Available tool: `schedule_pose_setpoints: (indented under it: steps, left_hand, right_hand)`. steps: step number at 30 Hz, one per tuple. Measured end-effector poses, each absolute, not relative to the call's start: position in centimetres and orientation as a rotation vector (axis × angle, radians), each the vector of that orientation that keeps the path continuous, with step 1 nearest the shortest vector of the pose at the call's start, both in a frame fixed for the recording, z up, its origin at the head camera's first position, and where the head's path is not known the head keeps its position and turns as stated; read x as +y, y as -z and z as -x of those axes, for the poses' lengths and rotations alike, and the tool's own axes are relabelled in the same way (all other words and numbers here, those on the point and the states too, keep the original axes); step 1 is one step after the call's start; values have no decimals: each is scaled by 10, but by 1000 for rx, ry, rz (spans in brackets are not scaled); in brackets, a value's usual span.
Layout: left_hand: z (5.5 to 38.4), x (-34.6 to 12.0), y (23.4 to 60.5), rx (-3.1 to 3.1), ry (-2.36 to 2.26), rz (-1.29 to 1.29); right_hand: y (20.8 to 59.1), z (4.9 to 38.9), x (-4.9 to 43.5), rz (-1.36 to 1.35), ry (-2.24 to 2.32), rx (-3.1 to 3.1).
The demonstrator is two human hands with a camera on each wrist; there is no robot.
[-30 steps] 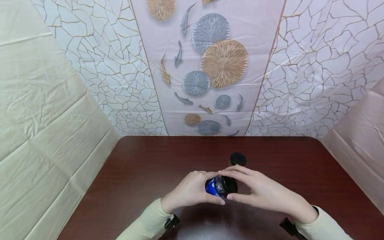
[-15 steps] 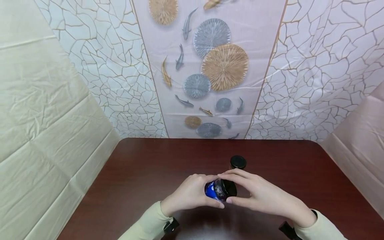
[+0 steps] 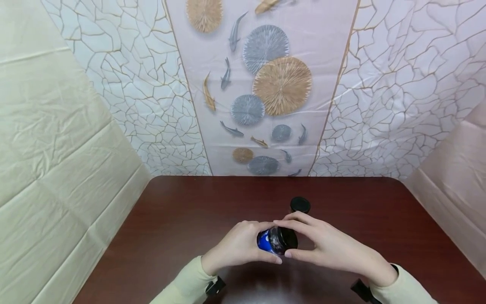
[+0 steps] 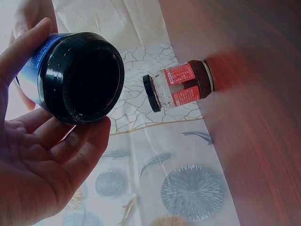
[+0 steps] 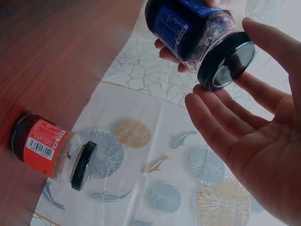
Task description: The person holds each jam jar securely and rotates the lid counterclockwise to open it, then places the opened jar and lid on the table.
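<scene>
A glass jar with a blue label (image 3: 264, 241) is held tilted above the table, its black lid (image 3: 287, 239) toward the right. My left hand (image 3: 240, 244) grips the jar's body, thumb on the near side and fingers on the far side. The left wrist view shows the jar's dark base (image 4: 87, 80). Around the lid's edge, my right hand (image 3: 318, 237) has its thumb on one side and fingertips on the other; the lid sits on the jar (image 5: 186, 30). Beyond the hands stands a second jar, red-labelled (image 5: 44, 146) and black-lidded (image 3: 300, 204), partly hidden by the right hand in the head view.
The dark reddish-brown table (image 3: 197, 207) reaches back to a patterned cloth (image 3: 265, 139) hanging behind it. Plain pale cloth (image 3: 64, 169) hangs at both sides. Black straps with small devices (image 3: 215, 286) sit at the wrists.
Both hands keep nearly the same hold on the blue-labelled jar and its lid. The head view has shifted slightly; the red-labelled jar has not moved on the table.
</scene>
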State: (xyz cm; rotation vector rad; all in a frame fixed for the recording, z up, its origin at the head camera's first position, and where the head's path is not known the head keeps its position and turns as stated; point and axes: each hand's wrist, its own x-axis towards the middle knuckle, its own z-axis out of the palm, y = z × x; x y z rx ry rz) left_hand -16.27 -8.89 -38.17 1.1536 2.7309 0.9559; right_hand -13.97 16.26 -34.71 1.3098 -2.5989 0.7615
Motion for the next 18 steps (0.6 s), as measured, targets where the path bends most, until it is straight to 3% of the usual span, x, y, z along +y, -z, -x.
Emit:
schedule_pose_setpoints:
  steps: [18]
  left_hand:
    - [163, -89, 384, 2685, -1029, -1098]
  right_hand:
    - [348, 145, 165, -1353, -781, -2631]
